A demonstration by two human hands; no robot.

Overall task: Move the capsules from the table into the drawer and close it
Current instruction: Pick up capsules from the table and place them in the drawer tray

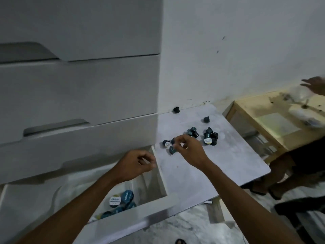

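Several dark capsules (209,136) lie scattered on the pale surface (228,155), most of them just beyond the right hand (189,149). Its grip is pinched together on one capsule (172,150), with two more touching or just beside the fingertips (175,144). The left hand (136,165) hovers above the open drawer (123,224), fingers curled loosely together with nothing visible between them. Below that grip, more capsules (121,202) rest inside the drawer. One capsule (176,110) sits far beyond, against the wall.
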